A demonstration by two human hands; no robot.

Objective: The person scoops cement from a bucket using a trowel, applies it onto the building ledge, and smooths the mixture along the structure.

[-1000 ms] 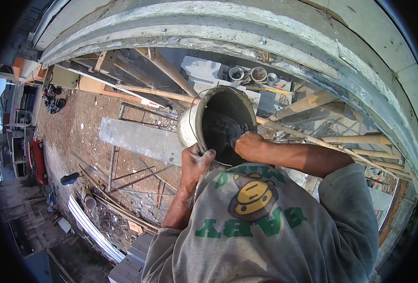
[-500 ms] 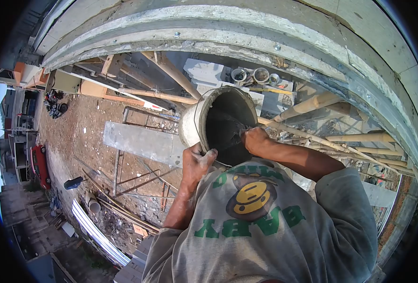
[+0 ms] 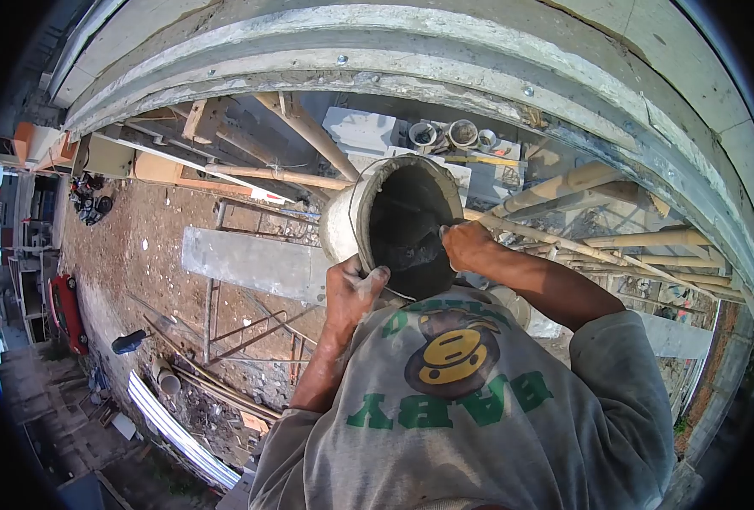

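A mortar-crusted white bucket point(image 3: 340, 223) is tilted with its mouth toward me, its wire handle hanging at the side. My left hand point(image 3: 349, 295) is closed on the bucket's near rim, thumb over the edge. Fingers curled around a handle, my right hand point(image 3: 468, 246) reaches to the right side of the mouth. From that fist a trowel point(image 3: 412, 252) extends into the bucket, its wet grey blade partly lost in the dark interior. Grey mortar lines the inside wall.
A concrete ledge point(image 3: 445, 72) arches across the top. Bamboo poles point(image 3: 313, 136) brace below it. A grey plank point(image 3: 253, 257) rests on metal scaffolding. Farther down are several small buckets point(image 3: 463, 133) by white blocks point(image 3: 360, 129), and a red car point(image 3: 68, 313) at left.
Inside the bucket, the trowel blade has turned and shows more of its face. My right hand has shifted slightly; the left keeps its grip on the rim. The whole view has shifted a little.
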